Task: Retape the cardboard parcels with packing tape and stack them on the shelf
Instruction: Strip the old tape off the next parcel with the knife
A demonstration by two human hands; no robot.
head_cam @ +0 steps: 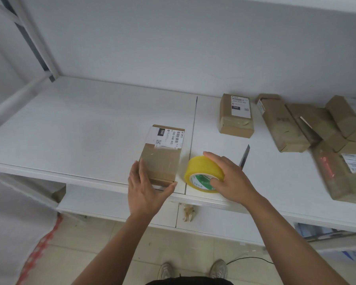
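Note:
A small cardboard parcel (162, 155) with a white shipping label lies near the front edge of the white shelf (80, 130). My left hand (146, 190) cups its near left corner, fingers along the side and thumb at the near end. To its right stands a yellow roll of packing tape (201, 171). My right hand (230, 177) grips the roll, with fingers over its top and the thumb in its core. Clear tape covers the parcel's top.
A second labelled parcel (236, 116) sits further back on the right. Several more cardboard parcels (317, 128) are heaped at the far right. A utility knife (244, 156) lies behind my right hand. A lower shelf and tiled floor show below.

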